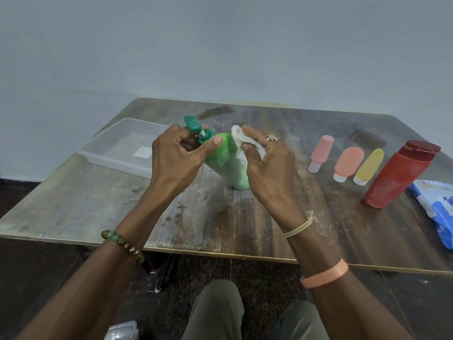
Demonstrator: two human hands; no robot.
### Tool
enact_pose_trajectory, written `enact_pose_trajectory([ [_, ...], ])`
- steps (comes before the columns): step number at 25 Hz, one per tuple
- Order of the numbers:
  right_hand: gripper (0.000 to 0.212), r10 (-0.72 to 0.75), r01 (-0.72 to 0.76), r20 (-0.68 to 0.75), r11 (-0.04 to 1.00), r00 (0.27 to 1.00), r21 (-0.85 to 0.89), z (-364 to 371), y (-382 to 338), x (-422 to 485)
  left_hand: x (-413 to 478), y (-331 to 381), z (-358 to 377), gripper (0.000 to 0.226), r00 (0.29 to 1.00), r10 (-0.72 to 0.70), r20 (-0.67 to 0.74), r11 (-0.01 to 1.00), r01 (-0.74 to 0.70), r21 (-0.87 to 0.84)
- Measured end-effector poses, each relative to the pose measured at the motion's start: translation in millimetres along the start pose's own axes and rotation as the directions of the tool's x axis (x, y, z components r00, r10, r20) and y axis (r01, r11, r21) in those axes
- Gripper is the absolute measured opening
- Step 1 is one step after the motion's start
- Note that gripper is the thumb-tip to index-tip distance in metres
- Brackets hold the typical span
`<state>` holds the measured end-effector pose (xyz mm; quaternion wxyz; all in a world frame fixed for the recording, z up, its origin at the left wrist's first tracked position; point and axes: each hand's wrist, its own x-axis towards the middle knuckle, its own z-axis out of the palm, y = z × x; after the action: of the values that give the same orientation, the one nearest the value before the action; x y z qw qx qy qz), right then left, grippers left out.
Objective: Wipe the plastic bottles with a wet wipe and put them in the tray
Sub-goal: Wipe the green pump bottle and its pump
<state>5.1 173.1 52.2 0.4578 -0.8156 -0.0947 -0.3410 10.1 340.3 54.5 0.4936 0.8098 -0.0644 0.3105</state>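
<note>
Green pump bottle (226, 163) tilted, base on the tabletop (98, 204) — left hand (175, 158) grips its neck, right hand (266, 160) pinches a white wet wipe (241, 139) against its side. Clear tray (117, 147) just left — four bottles stand right.

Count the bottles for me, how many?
5: green pump bottle in the left hand; pink bottle, peach bottle, yellow bottle and red bottle in a row at right. Another may hide behind that hand.
</note>
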Motion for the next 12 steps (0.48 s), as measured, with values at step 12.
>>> enact_pose_trajectory([
  [12, 0.035, -0.091, 0.097, 0.045, 0.981, 0.995, -0.165, 33, 18, 2, 12, 1, -9, 0.029, 0.993, 0.006, 0.118, 0.996, -0.016, 0.085],
])
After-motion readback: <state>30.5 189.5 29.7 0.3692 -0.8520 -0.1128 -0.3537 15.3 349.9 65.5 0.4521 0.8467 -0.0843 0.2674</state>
